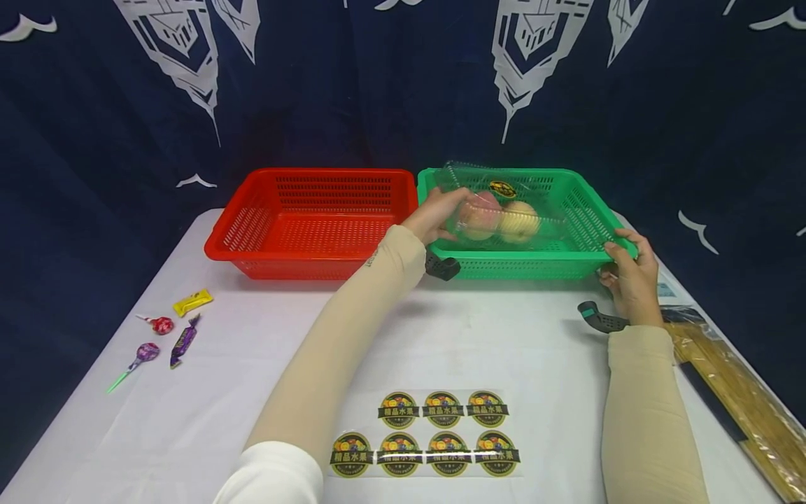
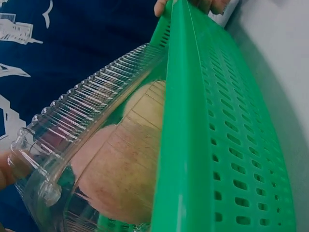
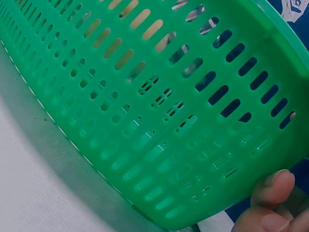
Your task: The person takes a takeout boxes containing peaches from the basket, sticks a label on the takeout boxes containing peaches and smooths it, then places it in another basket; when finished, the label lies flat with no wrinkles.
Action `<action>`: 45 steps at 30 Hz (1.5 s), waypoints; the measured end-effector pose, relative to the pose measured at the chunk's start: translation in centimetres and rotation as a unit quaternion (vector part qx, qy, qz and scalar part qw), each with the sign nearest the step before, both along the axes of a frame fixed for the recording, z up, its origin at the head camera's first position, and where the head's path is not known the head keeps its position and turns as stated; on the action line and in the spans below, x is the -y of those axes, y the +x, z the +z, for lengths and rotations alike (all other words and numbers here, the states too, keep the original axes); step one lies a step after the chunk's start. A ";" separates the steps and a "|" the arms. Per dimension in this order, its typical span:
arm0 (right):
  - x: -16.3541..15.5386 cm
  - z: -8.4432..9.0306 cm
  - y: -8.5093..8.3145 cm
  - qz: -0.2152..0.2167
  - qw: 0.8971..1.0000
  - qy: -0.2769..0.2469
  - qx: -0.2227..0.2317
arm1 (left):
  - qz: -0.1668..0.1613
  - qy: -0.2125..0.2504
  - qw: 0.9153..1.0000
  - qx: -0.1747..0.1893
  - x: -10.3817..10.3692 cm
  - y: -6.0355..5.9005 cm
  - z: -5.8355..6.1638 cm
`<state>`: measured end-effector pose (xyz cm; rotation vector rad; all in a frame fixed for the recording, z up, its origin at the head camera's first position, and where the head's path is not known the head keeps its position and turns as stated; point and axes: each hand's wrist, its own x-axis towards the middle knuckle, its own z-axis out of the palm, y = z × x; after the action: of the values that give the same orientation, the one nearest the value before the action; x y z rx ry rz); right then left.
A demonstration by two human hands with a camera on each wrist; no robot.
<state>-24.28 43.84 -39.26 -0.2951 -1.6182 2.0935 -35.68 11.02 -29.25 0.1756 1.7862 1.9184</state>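
Observation:
My left hand (image 1: 436,215) pinches the left end of a clear plastic fruit box (image 1: 458,178), with the thumb and fingers at its edge. The box lies tilted inside the green basket (image 1: 504,266). Through its plastic show a pinkish round fruit (image 1: 480,217) and a pale yellow one (image 1: 520,222). A black and gold round sticker (image 1: 502,189) is on the lid. My right hand (image 1: 634,269) grips the basket's front right corner, thumb over the rim. The right wrist view shows its fingertips (image 3: 273,191) at that corner, beside the slotted wall.
A red basket (image 1: 315,269) stands directly left of the green one. Several wrapped sweets, including a yellow one (image 1: 192,302), lie at the table's left. A sheet of round fruit stickers (image 1: 425,434) lies in front. Along the right edge runs a plastic-wrapped wooden board (image 1: 724,378).

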 end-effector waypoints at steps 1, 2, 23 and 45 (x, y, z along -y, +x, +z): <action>0.0 0.0 0.0 0.002 1.000 -0.002 -0.002 | -0.001 -0.006 1.000 -0.002 -0.1 -0.1 0.0; 0.0 0.0 0.0 0.003 1.000 -0.003 -0.003 | -0.001 -0.014 1.000 -0.003 -0.2 -0.1 0.0; 0.2 0.1 0.1 -0.008 1.000 0.005 0.000 | 0.064 -0.097 0.992 -0.048 -3.0 0.3 -1.3; 0.1 0.1 0.0 -0.015 1.000 0.007 0.014 | 0.061 -0.023 0.998 0.005 -3.4 0.0 -2.1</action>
<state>-24.26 43.70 -39.12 -0.3436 -1.6339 2.0639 -35.65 14.46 -31.38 0.0421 1.8709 1.9553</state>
